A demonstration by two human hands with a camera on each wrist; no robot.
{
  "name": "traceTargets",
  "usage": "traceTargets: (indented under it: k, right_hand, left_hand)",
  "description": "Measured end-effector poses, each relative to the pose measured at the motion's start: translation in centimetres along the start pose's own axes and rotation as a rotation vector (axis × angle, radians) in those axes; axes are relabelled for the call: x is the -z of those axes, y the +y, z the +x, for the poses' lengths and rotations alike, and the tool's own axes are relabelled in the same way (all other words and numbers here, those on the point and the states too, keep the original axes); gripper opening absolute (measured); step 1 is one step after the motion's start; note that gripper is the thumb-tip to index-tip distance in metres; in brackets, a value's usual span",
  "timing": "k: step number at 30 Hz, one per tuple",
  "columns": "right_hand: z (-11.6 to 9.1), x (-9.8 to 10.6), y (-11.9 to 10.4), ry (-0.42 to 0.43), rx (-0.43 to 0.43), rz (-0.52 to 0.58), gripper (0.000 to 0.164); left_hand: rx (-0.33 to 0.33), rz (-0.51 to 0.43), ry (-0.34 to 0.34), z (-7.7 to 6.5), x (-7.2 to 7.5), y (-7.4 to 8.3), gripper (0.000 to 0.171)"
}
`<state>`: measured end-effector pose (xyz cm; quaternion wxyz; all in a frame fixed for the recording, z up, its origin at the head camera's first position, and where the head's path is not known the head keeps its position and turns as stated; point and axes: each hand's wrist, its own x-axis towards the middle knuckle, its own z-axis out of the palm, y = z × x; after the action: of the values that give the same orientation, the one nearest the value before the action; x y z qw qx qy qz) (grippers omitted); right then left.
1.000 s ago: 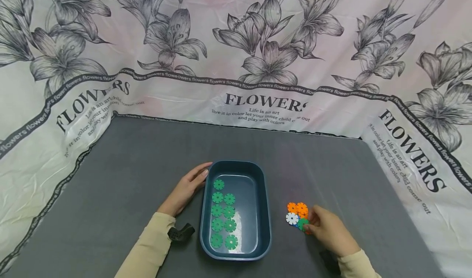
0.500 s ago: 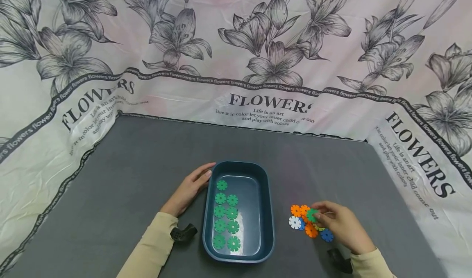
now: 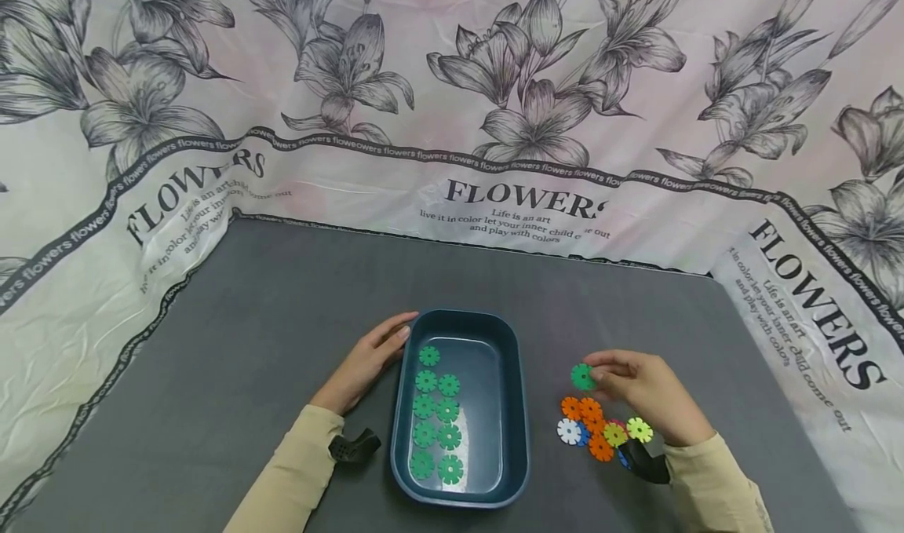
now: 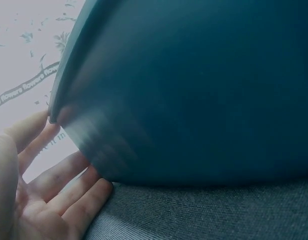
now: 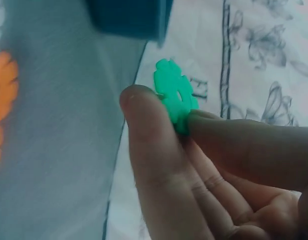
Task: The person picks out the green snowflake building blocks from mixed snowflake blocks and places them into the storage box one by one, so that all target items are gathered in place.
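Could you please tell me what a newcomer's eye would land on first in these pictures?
First, the dark teal plastic tray mid-table, holding two rows of green snowflake-shaped plastic discs, with the left hand resting against its left wall. To its right, the right hand pinches one more green disc above a small pile of orange, white, yellow and blue discs. Behind hangs a lily-printed "FLOWERS" backdrop.

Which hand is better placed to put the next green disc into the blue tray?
Right. The right hand already pinches a green disc above the table, just right of the blue tray. The left hand rests flat against the tray's left wall, holding nothing.
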<state>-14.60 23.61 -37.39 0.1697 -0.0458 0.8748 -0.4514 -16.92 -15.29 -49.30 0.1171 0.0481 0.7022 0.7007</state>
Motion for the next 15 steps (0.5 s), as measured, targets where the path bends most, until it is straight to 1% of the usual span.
traceTargets:
  k: [3,6,11,15]
  right_hand:
    - [1.0,-0.2,-1.3,-0.023,0.026,0.013,0.034]
    - [2.4,-0.7,-2.9,-0.072,0.071,0.018,0.032]
    - [5.6,-2.2,-5.4,-0.200,0.137,0.011,0.028]
    - [8.0,-4.0,-6.9,-0.300,0.151,0.005,0.023]
  left_hand:
    - [-0.002,-0.002,-0.008,0.1,-0.1,-0.1,0.047]
    - [-0.010,-0.003,-0.009,0.2,0.0,-0.1,0.046]
    - [-0.015,0.002,-0.008,0.2,0.1,-0.1,0.045]
    - [-0.011,0.007,-0.011,0.1,0.1,-0.1,0.046]
